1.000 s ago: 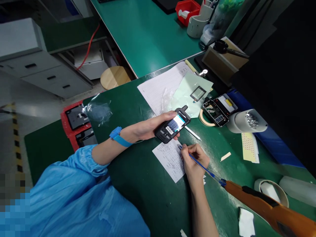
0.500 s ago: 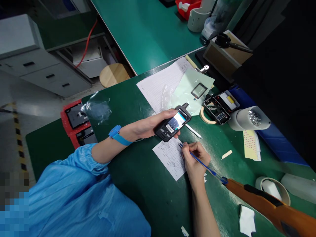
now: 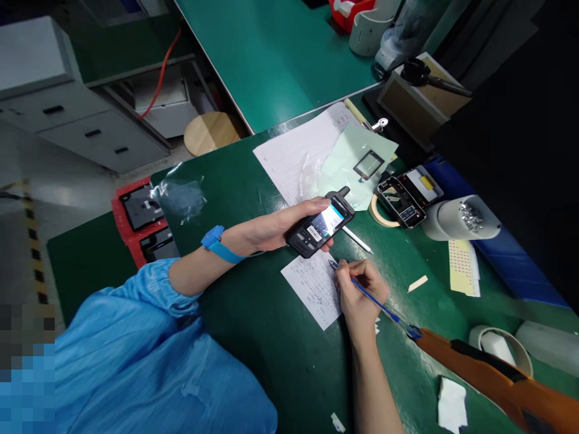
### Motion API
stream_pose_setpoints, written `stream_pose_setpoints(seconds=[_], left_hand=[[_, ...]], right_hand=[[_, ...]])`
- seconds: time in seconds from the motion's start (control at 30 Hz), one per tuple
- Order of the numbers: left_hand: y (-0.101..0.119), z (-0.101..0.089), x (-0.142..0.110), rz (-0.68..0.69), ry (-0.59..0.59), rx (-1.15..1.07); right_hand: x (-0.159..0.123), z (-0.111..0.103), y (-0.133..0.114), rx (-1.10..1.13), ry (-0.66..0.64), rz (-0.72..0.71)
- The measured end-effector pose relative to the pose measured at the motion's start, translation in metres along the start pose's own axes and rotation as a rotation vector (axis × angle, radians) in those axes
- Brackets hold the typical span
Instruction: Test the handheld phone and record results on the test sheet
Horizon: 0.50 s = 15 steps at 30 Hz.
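My left hand (image 3: 296,222) is wrapped round a black handheld radio (image 3: 320,224) with a stubby antenna and a lit screen facing up. A blue wrist strap (image 3: 221,246) circles that wrist. In my right hand (image 3: 364,292) a blue pen (image 3: 373,300) is pinched, its tip at the upper right edge of a small sheet of paper (image 3: 312,292) covered in handwriting. The sheet lies on the green table, partly under my right hand, just below the radio. A white stylus-like stick (image 3: 359,240) rests beside the radio, partly hidden by it.
Behind the radio lie a large lined sheet (image 3: 289,150), a pale green sheet (image 3: 335,157) with a small screen frame (image 3: 368,164), a tape roll (image 3: 382,214) and an opened device (image 3: 400,202). An orange-brown tool (image 3: 488,374) juts in from the right. Clear plastic bags (image 3: 181,199) lie left.
The view has shifted slightly. My left hand still holds the radio, and the pen remains in my right hand near the top of the small sheet.
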<state>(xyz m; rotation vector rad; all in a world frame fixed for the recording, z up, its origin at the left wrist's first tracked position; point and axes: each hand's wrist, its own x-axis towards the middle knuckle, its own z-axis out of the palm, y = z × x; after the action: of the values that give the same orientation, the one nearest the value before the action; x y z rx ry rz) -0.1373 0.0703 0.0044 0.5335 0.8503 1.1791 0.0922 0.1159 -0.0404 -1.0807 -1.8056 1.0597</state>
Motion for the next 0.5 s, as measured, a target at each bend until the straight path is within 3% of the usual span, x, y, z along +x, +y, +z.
stream_pose_setpoints(seconds=[0.5], left_hand=[[0.0007,0.0014,0.0,-0.023,0.014,0.005]], right_hand=[[0.0014,-0.0014,-0.002,-0.017,-0.017,0.002]])
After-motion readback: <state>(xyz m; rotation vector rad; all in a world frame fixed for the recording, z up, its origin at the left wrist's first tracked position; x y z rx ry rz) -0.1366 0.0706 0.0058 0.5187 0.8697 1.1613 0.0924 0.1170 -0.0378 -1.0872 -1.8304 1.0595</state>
